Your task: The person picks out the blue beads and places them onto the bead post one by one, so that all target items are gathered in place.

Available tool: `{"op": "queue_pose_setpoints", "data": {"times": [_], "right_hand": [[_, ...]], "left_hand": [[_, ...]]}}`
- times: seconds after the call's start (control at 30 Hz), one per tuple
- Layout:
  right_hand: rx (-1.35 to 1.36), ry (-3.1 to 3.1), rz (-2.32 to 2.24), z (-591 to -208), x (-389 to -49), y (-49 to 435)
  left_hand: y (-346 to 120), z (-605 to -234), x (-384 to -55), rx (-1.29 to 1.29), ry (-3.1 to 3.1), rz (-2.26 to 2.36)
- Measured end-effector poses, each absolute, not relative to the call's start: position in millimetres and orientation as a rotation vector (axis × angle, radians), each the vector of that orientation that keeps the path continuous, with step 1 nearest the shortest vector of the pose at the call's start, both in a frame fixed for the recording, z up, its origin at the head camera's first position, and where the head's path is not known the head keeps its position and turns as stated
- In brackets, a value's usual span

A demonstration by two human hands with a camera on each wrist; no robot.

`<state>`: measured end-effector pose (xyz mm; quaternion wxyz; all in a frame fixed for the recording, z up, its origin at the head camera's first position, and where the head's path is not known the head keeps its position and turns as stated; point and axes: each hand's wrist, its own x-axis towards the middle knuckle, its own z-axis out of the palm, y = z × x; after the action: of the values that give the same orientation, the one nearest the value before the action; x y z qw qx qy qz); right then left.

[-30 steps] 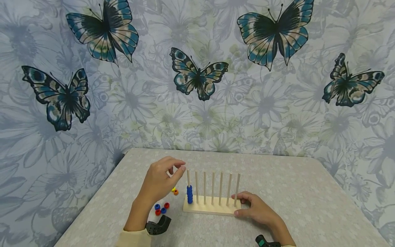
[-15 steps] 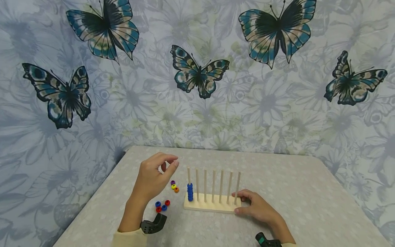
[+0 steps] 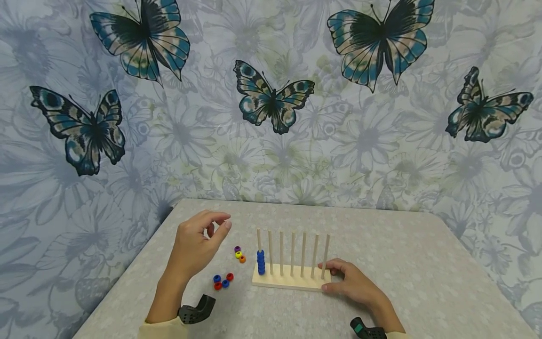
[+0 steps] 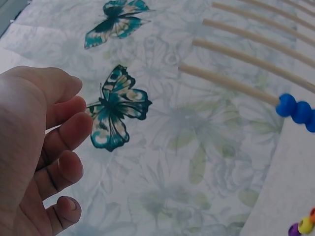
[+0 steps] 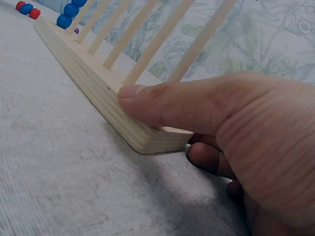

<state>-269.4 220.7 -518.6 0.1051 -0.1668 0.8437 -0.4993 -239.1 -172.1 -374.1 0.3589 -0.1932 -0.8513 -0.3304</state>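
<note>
A wooden peg stand (image 3: 288, 281) with several upright pegs is on the table. Its leftmost peg carries a stack of blue beads (image 3: 260, 262). My right hand (image 3: 354, 284) grips the right end of the base; in the right wrist view the thumb (image 5: 147, 103) presses the top face, and the other fingers are partly hidden behind the end. My left hand (image 3: 195, 245) is raised left of the stand, fingers loosely bent, with nothing seen between thumb and fingers in the left wrist view. Below it to the right lie loose red and blue beads (image 3: 226, 284).
Between the left hand and the stand, a purple bead (image 3: 237, 248), a yellow bead (image 3: 239, 254) and an orange bead (image 3: 242, 259) lie close together. The pale patterned table (image 3: 381, 235) meets a wall with butterfly prints (image 3: 273, 103) at the back.
My left hand has moved left, away from the peg with the blue beads, uncovering the purple, yellow and orange beads. The right hand keeps its grip on the base.
</note>
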Motion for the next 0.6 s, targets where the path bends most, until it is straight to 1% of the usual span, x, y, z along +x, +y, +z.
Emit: {"op": "queue_pose_setpoints", "data": {"times": [0.37,0.6], "right_hand": [[-0.510,2.471,-1.460,-520,-269,224],[-0.518,2.482,-1.468,-519,-269,223]], "left_hand": [[-192,-414,-233,-0.365,-2.261,-0.908],[-199,-428,-237,-0.342,-2.287,-0.922]]}}
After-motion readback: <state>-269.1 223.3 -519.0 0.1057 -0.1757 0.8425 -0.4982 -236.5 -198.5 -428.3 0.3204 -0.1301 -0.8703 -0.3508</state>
